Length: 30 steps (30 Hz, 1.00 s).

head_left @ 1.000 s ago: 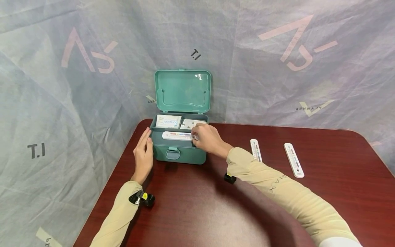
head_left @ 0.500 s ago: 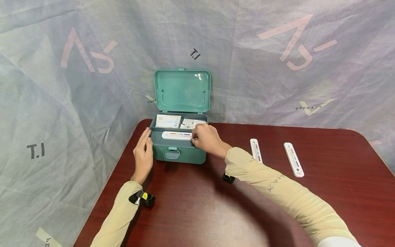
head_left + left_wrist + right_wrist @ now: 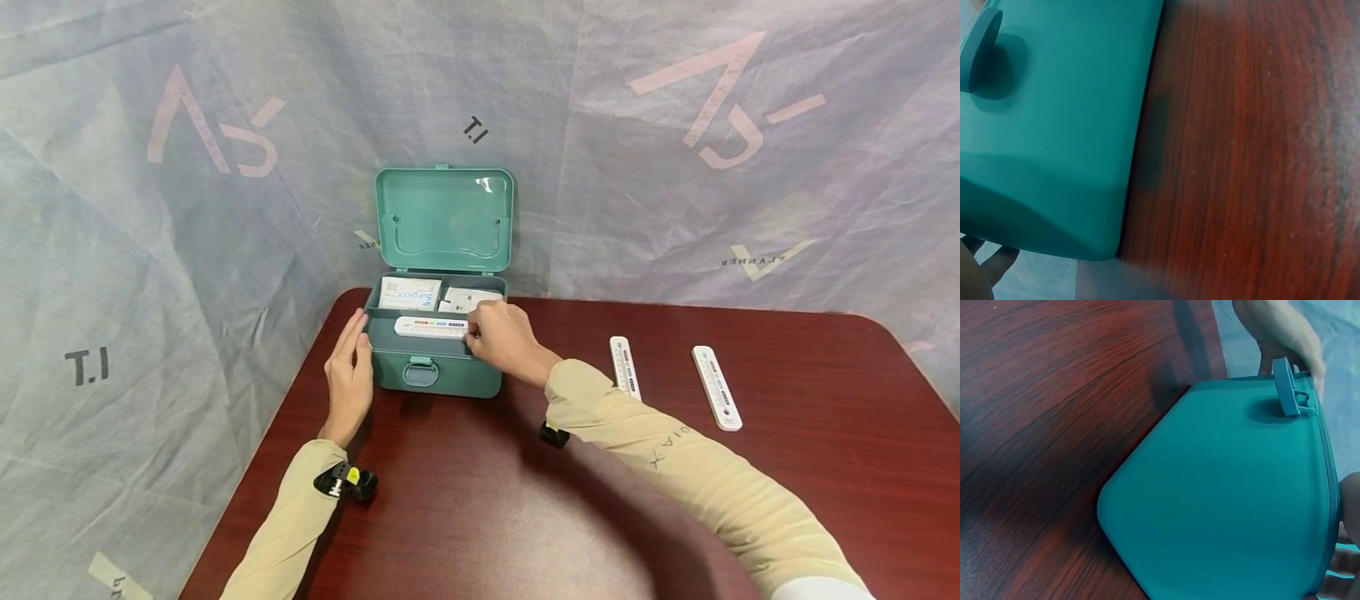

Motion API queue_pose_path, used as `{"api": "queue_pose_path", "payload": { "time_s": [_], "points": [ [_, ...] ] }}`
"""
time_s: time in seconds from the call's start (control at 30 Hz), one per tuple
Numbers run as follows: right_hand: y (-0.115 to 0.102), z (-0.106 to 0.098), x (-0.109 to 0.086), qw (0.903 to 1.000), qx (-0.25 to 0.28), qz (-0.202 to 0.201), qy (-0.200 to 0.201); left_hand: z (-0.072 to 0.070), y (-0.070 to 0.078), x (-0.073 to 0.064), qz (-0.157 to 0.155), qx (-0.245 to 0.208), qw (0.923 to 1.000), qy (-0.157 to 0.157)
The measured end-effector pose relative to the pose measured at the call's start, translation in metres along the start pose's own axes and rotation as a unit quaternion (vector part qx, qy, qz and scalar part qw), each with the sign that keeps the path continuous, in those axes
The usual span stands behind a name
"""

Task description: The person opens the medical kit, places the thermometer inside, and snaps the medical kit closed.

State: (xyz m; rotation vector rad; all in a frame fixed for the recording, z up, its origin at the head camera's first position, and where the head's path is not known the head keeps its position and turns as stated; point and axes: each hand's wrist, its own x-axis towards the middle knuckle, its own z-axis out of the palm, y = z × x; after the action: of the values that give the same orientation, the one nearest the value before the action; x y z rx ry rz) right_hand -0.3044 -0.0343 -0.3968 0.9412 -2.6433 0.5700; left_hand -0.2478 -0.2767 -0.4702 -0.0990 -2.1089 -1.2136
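Note:
A green first-aid box (image 3: 437,379) stands at the table's back left with its lid (image 3: 444,218) raised. Across its front tray lies a white strip thermometer (image 3: 429,327) with coloured labels. At that thermometer's right end, my right hand (image 3: 506,337) has curled fingers and pinches it; the fingers cover that end. My left hand (image 3: 349,385) rests against the box's left side with fingers straight. In the left wrist view the box front (image 3: 1054,137) fills the left part. The right wrist view shows the box side (image 3: 1222,487) and latch (image 3: 1286,387).
Packets lie in the box's rear compartments: a white "Surgical" packet (image 3: 409,294) and another white packet (image 3: 468,300). Two more thermometers, a nearer-in one (image 3: 624,367) partly behind my right sleeve and a farther-right one (image 3: 717,388), lie on the red-brown table (image 3: 465,500). A grey cloth backdrop (image 3: 600,150) hangs behind.
My right hand's fingers have shifted slightly and hide a little more of the thermometer's right end. My left hand and the box stay as they were.

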Motion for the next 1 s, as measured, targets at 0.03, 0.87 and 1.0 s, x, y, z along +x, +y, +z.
{"api": "queue_pose_path", "payload": {
  "time_s": [0.03, 0.87, 1.0],
  "points": [
    [0.000, 0.000, 0.000, 1.0000, 0.000, 0.000, 0.000, 0.000, 0.000, 0.000, 0.001, -0.002, 1.0000, 0.001],
    [0.011, 0.003, -0.018, 0.9865, 0.159, -0.017, 0.036, 0.000, -0.002, 0.000, 0.000, 0.007, 1.0000, -0.002],
    [0.016, 0.002, -0.024, 0.9777, 0.196, -0.024, 0.072, 0.000, -0.002, 0.000, 0.001, 0.008, 1.0000, -0.005]
  ]
}}
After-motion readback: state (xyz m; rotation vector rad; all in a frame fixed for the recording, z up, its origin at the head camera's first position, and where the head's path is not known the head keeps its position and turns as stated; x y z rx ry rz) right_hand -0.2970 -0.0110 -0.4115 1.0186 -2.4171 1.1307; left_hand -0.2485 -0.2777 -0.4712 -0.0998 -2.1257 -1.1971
